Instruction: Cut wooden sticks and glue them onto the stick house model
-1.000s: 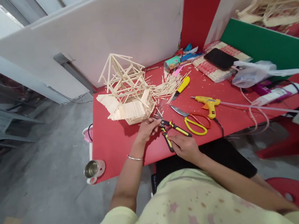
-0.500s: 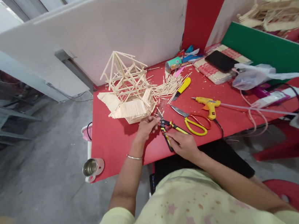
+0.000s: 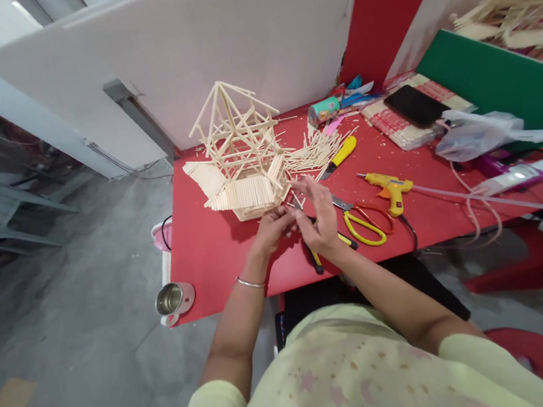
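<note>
My left hand (image 3: 275,228) is closed in a pinch in front of the stick-built model house (image 3: 244,192); what its fingertips hold is too small to make out. My right hand (image 3: 319,218) reaches in beside it, fingers stretched and apart from the thumb, the thumb close to the left fingertips. Beneath the right hand lie the pliers (image 3: 316,262) with yellow and black handles, their jaws mostly covered. The house has an open frame of thin wooden sticks on top and slatted roof panels below.
Right of the hands lie scissors (image 3: 365,226), a yellow glue gun (image 3: 390,189) and a yellow-handled knife (image 3: 343,152). Loose sticks (image 3: 317,153) spread behind them. A phone (image 3: 415,106) rests on packaged sticks. A metal cup (image 3: 174,299) stands at the front-left table corner.
My right hand has let go of the pliers' handles and moved forward to my left fingertips. The pliers now lie on the table. The whole view has shifted slightly.
</note>
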`<action>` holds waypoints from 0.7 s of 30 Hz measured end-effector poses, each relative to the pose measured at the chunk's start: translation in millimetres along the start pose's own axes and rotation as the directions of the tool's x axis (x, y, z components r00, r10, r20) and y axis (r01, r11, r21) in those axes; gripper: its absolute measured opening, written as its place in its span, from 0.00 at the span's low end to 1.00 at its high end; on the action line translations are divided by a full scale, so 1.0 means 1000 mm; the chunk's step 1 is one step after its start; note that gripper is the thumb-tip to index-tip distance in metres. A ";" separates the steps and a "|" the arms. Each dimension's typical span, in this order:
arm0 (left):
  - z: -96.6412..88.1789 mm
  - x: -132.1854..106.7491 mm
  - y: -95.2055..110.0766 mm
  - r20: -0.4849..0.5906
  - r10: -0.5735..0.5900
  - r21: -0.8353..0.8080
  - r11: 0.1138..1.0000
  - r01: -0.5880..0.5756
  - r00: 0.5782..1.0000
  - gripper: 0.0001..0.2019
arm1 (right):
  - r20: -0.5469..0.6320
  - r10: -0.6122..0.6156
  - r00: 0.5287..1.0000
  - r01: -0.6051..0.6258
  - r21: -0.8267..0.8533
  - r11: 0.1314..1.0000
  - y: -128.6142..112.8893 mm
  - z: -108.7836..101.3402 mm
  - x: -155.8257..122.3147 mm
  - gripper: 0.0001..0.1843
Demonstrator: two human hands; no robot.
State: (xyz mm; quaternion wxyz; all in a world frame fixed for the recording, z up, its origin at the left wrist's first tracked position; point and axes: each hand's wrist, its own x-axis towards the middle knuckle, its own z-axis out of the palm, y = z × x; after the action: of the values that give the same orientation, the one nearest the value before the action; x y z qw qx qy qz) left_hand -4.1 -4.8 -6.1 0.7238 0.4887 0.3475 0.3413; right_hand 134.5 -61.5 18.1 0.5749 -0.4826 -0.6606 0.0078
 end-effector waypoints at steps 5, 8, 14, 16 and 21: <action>0.002 -0.002 0.000 0.108 -0.020 -0.006 1.000 0.021 0.994 0.21 | -0.019 -0.053 0.998 0.054 0.067 0.996 0.008 0.014 0.002 0.39; 0.001 -0.002 -0.001 0.126 -0.030 0.015 0.999 0.028 0.992 0.22 | -0.047 -0.112 0.993 0.113 0.019 0.993 0.012 0.019 -0.001 0.39; 0.004 -0.003 0.005 0.127 -0.035 0.027 0.999 0.031 0.991 0.20 | -0.053 -0.155 0.987 0.155 0.002 0.988 0.016 0.025 -0.009 0.39; 0.006 -0.004 0.008 0.129 -0.017 0.026 1.000 0.013 0.992 0.19 | -0.050 -0.161 0.986 0.162 0.016 0.987 0.017 0.026 -0.010 0.39; 0.009 -0.006 0.012 0.141 -0.012 0.031 0.999 0.007 0.990 0.21 | -0.041 -0.171 0.984 0.171 0.000 0.985 0.020 0.026 -0.013 0.41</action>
State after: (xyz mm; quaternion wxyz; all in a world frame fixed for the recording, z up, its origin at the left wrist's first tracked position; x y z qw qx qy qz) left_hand -1.5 -10.2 8.6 0.7407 0.5211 0.3028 0.2969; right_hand 125.4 -44.5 -11.8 0.5878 -0.4231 -0.6876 -0.0505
